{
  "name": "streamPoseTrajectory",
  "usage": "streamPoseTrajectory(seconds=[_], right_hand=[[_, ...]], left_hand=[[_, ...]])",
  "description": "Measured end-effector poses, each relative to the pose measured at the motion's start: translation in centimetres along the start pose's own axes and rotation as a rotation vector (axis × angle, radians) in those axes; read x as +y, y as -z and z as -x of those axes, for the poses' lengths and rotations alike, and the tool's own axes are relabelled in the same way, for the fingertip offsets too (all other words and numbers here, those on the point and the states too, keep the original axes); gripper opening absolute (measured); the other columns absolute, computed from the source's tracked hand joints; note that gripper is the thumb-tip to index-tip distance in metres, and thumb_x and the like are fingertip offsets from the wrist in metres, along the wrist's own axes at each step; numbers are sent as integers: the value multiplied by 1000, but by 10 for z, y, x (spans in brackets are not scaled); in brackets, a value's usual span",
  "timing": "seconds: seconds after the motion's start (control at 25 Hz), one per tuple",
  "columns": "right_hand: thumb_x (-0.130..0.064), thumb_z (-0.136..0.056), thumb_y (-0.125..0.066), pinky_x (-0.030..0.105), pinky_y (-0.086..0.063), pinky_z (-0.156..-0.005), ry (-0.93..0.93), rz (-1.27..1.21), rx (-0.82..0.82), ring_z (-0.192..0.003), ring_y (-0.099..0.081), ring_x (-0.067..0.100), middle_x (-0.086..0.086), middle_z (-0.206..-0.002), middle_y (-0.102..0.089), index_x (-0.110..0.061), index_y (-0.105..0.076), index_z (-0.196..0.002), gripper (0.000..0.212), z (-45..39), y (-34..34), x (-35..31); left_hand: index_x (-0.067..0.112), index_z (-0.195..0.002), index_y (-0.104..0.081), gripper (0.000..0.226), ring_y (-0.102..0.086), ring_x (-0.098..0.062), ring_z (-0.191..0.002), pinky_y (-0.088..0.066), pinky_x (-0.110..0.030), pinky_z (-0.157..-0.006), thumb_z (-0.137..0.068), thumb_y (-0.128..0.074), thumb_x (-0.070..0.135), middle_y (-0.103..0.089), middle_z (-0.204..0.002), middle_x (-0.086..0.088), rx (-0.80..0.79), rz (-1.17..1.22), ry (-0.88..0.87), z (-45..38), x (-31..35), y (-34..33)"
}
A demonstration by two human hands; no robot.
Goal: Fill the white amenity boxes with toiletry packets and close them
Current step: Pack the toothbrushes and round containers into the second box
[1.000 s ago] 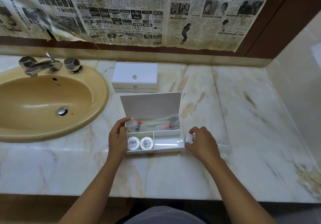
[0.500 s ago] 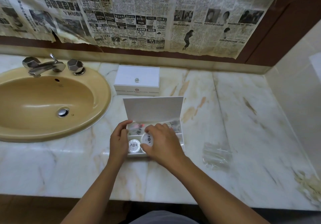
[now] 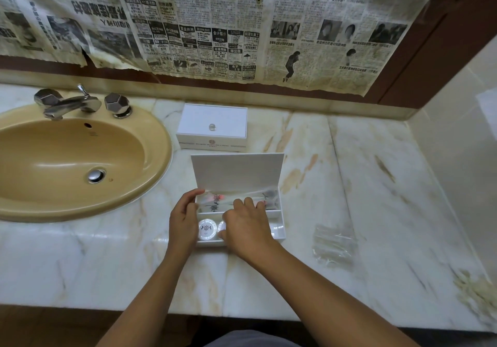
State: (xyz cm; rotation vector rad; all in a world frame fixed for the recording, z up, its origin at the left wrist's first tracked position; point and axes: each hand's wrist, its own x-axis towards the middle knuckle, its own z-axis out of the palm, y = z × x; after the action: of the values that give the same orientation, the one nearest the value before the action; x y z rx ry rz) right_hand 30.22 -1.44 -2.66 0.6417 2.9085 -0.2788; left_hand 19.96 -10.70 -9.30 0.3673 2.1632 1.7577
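Note:
An open white amenity box [image 3: 236,171] sits on the marble counter with its lid standing up at the back. Long clear toiletry packets [image 3: 217,198] lie in its rear compartment. A round white packet [image 3: 207,228] rests in the front left compartment, and a second one beside it is partly covered. My left hand [image 3: 183,223] grips the box's left wall. My right hand [image 3: 247,225] lies palm down over the box, fingertips on the long packets; anything under the palm is hidden. A second white box [image 3: 212,126], closed, stands behind.
A tan sink [image 3: 158,142] with a chrome tap [image 3: 70,103] fills the left of the counter. A crumpled clear plastic bag [image 3: 334,241] lies right of the box. A tiled wall [image 3: 457,145] bounds the right side, and newspaper [image 3: 215,23] covers the mirror behind.
My right hand picked a round packet from beside the plastic bag, carried it left over the box, and now reaches further back onto the long packets. My left hand stayed on the box.

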Motion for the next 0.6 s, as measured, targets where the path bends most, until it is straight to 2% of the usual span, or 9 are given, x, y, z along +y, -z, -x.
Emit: streamPoseTrajectory(seconds=[0.2,0.44,0.52,0.6], right_hand=[[-31,-87,-63,45,-28,-97,-13,-2,6,-112,-44,30,8,-113,-57,-16,-65,-109,27,-4,0,1],[-40,-86,-61,48,-26,-104,-21,-75,59,-110,-46,30,6,-109,-60,-21,-70,-106,28,1,-13,9],[-43,-86,-59,48,-29,-105,4,-141,109,-105,-49,29,6,-103,-61,-22,-71,-104,31,5,-19,13],[-45,-85,-56,45,-37,-99,31,-228,245,-93,-54,25,2,-92,-60,-23,-71,-103,32,13,-29,21]], left_hand=[[9,-109,-67,41,-56,14,-94,-40,-1,-77,-92,-34,-8,-66,-109,5,-1,-2,7,1,1,0],[10,-109,-67,40,-57,10,-97,-41,-2,-78,-92,-34,-7,-66,-110,3,0,-20,0,1,1,0],[10,-109,-66,40,-58,5,-100,-42,-4,-80,-92,-34,-7,-66,-111,1,5,-32,-6,1,1,0],[10,-109,-66,40,-59,-2,-101,-44,-9,-82,-92,-34,-6,-66,-111,1,4,-37,-3,2,1,1]])
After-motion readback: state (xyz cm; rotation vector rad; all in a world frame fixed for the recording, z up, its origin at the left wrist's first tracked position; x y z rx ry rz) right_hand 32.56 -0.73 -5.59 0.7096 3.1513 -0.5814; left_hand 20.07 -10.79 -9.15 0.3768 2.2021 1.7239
